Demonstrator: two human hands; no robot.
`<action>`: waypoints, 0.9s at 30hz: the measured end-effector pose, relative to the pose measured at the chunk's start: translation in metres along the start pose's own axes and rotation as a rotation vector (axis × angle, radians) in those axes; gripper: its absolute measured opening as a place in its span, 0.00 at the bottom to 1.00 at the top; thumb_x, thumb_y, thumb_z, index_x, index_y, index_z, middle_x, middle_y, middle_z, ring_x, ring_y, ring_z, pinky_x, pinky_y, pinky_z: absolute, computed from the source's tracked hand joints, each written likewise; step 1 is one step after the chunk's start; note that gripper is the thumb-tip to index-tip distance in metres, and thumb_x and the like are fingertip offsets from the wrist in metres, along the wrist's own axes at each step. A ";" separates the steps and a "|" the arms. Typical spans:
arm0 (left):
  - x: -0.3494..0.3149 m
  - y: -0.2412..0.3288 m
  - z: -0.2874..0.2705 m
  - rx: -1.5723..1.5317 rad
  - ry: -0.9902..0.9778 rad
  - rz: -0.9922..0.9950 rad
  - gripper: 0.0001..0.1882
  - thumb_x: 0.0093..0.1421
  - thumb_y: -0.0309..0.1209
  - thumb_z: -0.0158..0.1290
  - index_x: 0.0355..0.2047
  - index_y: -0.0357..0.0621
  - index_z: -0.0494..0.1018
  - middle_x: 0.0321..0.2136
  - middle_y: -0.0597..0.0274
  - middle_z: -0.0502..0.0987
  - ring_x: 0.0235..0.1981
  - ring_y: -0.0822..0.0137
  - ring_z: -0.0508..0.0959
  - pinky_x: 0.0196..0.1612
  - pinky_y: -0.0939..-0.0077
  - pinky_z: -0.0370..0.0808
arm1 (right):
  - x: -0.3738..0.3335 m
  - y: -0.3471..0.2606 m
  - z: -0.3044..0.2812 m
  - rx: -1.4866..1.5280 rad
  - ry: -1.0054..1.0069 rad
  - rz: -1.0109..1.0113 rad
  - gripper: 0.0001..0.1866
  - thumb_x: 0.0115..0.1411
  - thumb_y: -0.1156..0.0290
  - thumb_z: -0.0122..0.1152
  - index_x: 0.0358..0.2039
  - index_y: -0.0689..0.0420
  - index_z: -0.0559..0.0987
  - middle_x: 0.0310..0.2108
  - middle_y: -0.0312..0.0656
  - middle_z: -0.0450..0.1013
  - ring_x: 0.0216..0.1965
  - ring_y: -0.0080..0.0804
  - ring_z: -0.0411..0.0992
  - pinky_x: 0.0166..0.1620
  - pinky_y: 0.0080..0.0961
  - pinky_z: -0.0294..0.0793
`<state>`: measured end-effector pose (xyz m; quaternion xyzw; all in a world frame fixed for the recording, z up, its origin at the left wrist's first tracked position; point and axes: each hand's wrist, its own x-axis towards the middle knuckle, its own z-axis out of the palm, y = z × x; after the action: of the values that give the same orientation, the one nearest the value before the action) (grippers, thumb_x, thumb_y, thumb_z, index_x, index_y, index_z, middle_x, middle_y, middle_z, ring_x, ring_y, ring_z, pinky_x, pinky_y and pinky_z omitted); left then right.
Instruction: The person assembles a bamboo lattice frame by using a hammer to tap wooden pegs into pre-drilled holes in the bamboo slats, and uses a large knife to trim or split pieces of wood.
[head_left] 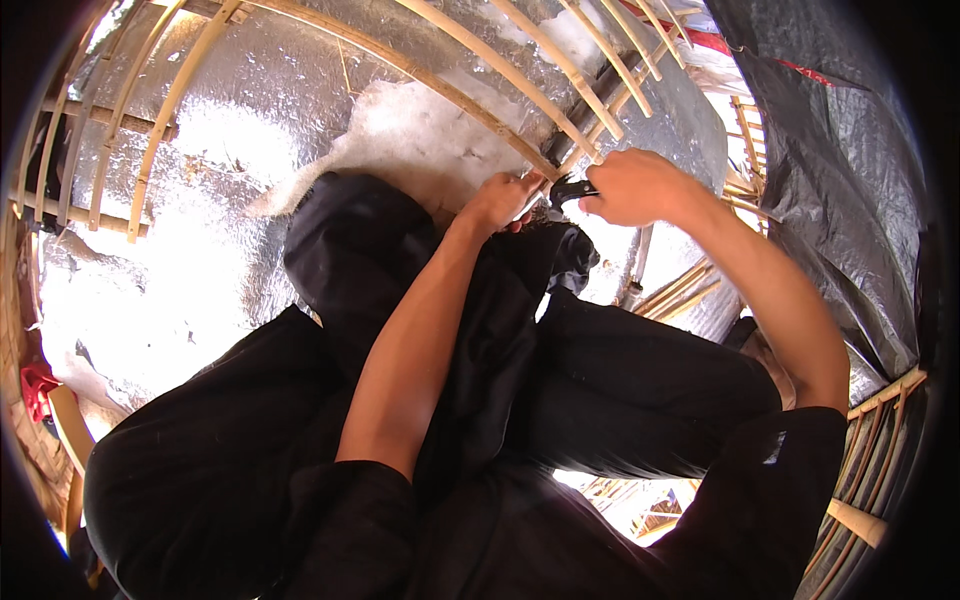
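My left hand (503, 199) pinches the spot where two bamboo slats (500, 120) of a curved frame cross, just past my knees. My right hand (640, 187) is closed around a black-handled hand tool (568, 190), whose tip points left at that same crossing, almost touching the left fingers. Both forearms reach up from my lap over black trousers (620, 380). What lies right at the tool's tip is hidden by my fingers.
A silver foil sheet (250, 130) with a white fluffy patch (420, 130) lies under the bamboo lattice. Dark grey plastic sheeting (850, 170) hangs at the right. More bamboo strips (680, 290) lie below my right arm, and a red object (35, 385) sits at the far left.
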<state>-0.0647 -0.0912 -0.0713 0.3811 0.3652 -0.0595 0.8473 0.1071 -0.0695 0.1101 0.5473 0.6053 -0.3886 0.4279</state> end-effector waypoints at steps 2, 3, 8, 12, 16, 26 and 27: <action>0.000 0.003 -0.004 -0.043 -0.045 0.010 0.27 0.72 0.52 0.43 0.34 0.39 0.76 0.18 0.62 0.73 0.16 0.71 0.73 0.20 0.72 0.69 | -0.005 0.009 -0.023 0.325 -0.196 0.037 0.19 0.68 0.55 0.58 0.40 0.61 0.82 0.26 0.51 0.79 0.29 0.49 0.81 0.35 0.45 0.80; 0.002 0.000 -0.002 -0.073 -0.059 0.031 0.25 0.72 0.50 0.43 0.34 0.40 0.77 0.18 0.61 0.74 0.17 0.70 0.73 0.21 0.71 0.70 | -0.008 0.006 -0.028 0.408 -0.261 0.106 0.17 0.66 0.57 0.62 0.41 0.59 0.82 0.26 0.51 0.79 0.32 0.51 0.80 0.38 0.46 0.78; 0.001 -0.001 -0.012 -0.029 -0.138 0.002 0.26 0.65 0.53 0.54 0.41 0.38 0.78 0.28 0.56 0.79 0.26 0.65 0.78 0.31 0.70 0.75 | -0.002 0.018 -0.009 0.069 0.025 -0.146 0.15 0.60 0.59 0.68 0.41 0.57 0.84 0.26 0.49 0.79 0.35 0.50 0.80 0.40 0.45 0.77; -0.019 0.010 0.002 0.357 0.001 0.243 0.31 0.54 0.51 0.69 0.47 0.36 0.78 0.39 0.56 0.82 0.41 0.63 0.80 0.48 0.67 0.76 | 0.003 0.030 -0.007 0.122 0.001 -0.166 0.15 0.58 0.58 0.69 0.38 0.56 0.86 0.26 0.51 0.79 0.36 0.52 0.80 0.40 0.46 0.77; -0.016 0.007 0.006 0.343 0.011 0.247 0.41 0.46 0.57 0.72 0.48 0.34 0.77 0.42 0.48 0.82 0.46 0.56 0.81 0.52 0.62 0.76 | -0.001 0.022 -0.016 0.082 0.002 -0.134 0.15 0.57 0.57 0.69 0.37 0.57 0.86 0.28 0.52 0.80 0.36 0.54 0.80 0.41 0.46 0.78; -0.013 -0.005 0.014 0.557 0.165 0.415 0.47 0.40 0.57 0.75 0.45 0.25 0.73 0.36 0.38 0.82 0.41 0.42 0.84 0.45 0.55 0.79 | -0.026 -0.002 0.022 0.164 0.210 0.020 0.14 0.57 0.61 0.69 0.30 0.61 0.86 0.29 0.55 0.81 0.34 0.53 0.82 0.39 0.44 0.82; -0.012 -0.005 0.014 0.581 0.167 0.381 0.46 0.40 0.55 0.75 0.45 0.25 0.73 0.37 0.37 0.82 0.42 0.42 0.84 0.46 0.54 0.79 | -0.027 -0.004 0.026 0.186 0.301 0.007 0.13 0.55 0.63 0.70 0.28 0.62 0.86 0.28 0.55 0.81 0.33 0.55 0.82 0.38 0.44 0.82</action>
<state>-0.0671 -0.1069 -0.0606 0.6708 0.3232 0.0295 0.6668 0.1061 -0.1033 0.1269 0.6386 0.6220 -0.3551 0.2814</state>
